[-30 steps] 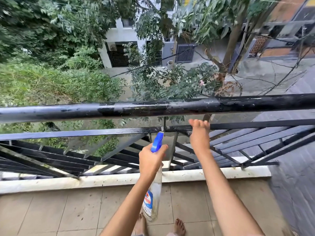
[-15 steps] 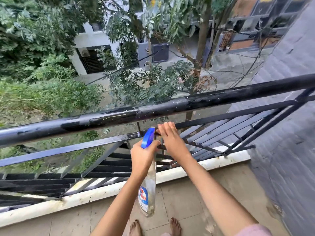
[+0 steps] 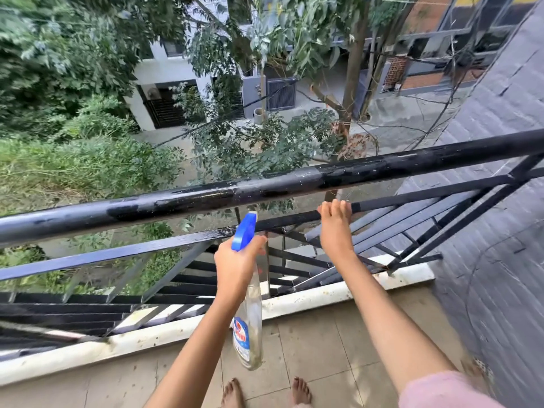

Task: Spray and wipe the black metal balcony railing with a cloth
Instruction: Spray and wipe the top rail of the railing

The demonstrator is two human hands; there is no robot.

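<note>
- Tiled balcony floor (image 3: 309,348) lies beneath us; the black metal balcony railing (image 3: 294,184) runs left to right, rising rightward in view.
- Our left hand (image 3: 235,260) grips a clear spray bottle with blue trigger head (image 3: 249,325), hanging near upright, nozzle toward the lower flat bar (image 3: 132,251).
- Our right hand (image 3: 335,228) hooks its fingers over that bar.
- Half a second ago it sat beside the nozzle; now it is further right.
</note>
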